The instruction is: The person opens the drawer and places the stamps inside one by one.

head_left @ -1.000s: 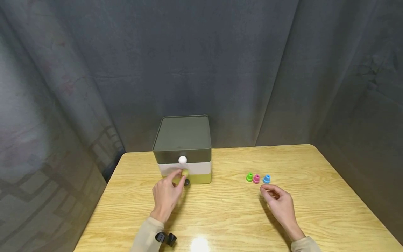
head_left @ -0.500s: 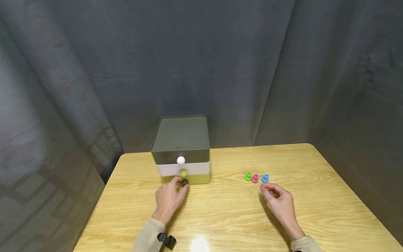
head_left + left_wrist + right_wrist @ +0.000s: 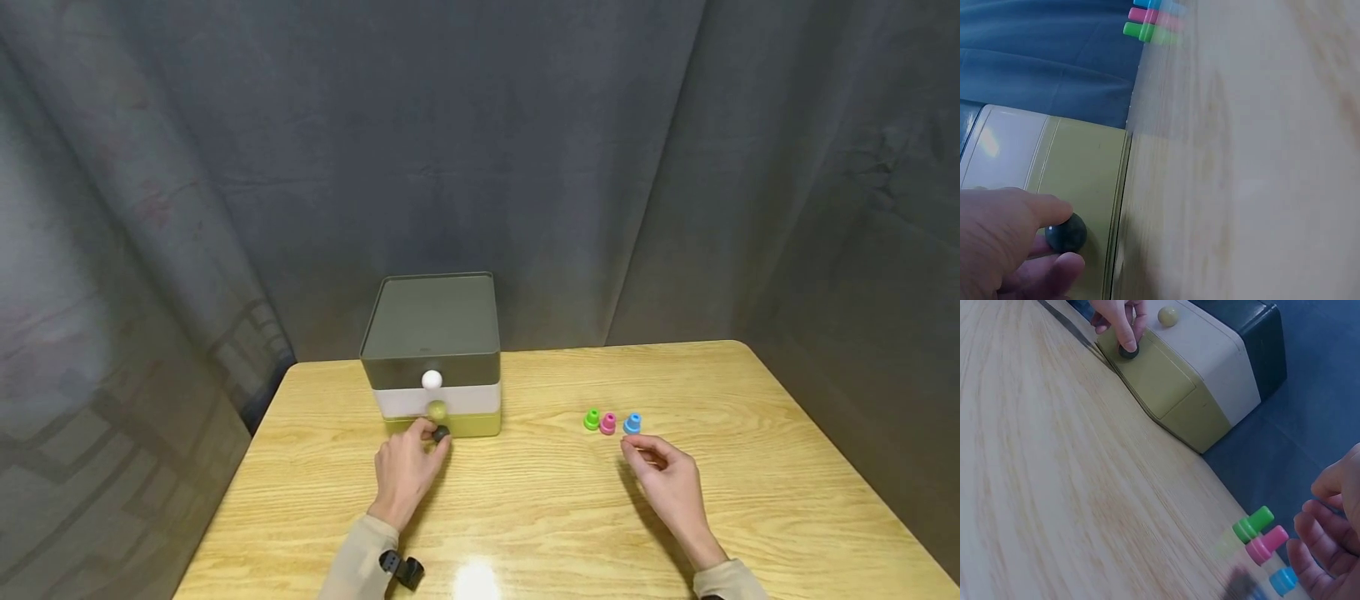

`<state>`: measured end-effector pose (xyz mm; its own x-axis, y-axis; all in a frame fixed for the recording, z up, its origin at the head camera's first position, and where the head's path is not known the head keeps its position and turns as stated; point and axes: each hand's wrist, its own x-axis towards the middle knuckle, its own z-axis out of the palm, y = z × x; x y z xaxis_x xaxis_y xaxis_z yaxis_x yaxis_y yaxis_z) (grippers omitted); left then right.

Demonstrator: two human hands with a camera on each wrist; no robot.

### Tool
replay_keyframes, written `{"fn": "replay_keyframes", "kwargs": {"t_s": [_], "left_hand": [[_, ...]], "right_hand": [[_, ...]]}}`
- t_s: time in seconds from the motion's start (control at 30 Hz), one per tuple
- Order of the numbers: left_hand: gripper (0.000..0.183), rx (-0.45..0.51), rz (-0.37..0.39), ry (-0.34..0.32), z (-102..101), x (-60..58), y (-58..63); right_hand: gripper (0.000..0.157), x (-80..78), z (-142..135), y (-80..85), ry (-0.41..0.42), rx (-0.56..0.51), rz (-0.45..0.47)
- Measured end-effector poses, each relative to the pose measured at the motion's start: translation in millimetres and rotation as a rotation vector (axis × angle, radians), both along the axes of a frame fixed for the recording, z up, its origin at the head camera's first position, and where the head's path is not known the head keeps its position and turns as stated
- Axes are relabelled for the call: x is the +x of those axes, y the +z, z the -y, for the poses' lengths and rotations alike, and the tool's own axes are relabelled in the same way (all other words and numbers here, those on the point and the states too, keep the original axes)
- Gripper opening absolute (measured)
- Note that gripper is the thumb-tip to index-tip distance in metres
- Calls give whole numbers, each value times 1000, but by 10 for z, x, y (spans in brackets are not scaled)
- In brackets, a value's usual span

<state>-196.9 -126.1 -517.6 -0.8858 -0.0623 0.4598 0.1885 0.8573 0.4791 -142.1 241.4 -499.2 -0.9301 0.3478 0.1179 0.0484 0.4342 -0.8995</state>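
My left hand (image 3: pixel 403 471) pinches the dark round knob (image 3: pixel 1067 233) on the yellow-green bottom drawer (image 3: pixel 1085 156) between thumb and index finger. That drawer sits flush under a white middle drawer (image 3: pixel 468 396) and a dark grey-green top drawer (image 3: pixel 390 374) in one stacked box. A white knob (image 3: pixel 432 380) is on the top drawer, a yellow-green knob (image 3: pixel 1168 316) on the middle one. My right hand (image 3: pixel 666 483) holds nothing, its fingers loosely curled over the table. Just beyond its fingertips stand a blue (image 3: pixel 633 423), a pink (image 3: pixel 608 423) and a green (image 3: pixel 592 419) stepped plastic peg.
The drawer box (image 3: pixel 438 317) stands left of centre near the back of the wooden table (image 3: pixel 540 517). A dark grey curtain (image 3: pixel 480 167) hangs behind and along the sides. The left wrist wears a black strap device (image 3: pixel 401 569).
My left hand has moved down from the yellow-green knob of the middle drawer to the dark knob of the bottom drawer, and now pinches it. The right hand has stayed in place.
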Motion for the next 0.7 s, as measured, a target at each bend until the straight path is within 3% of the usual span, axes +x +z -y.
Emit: {"fn": "replay_keyframes", "kwargs": {"t_s": [0.3, 0.7], "left_hand": [[22, -47, 16, -9, 15, 112, 25], [17, -74, 14, -42, 60, 325, 38]], "right_hand": [[22, 0, -53, 26, 5, 28, 3], [16, -69, -134, 20, -22, 61, -59]]}}
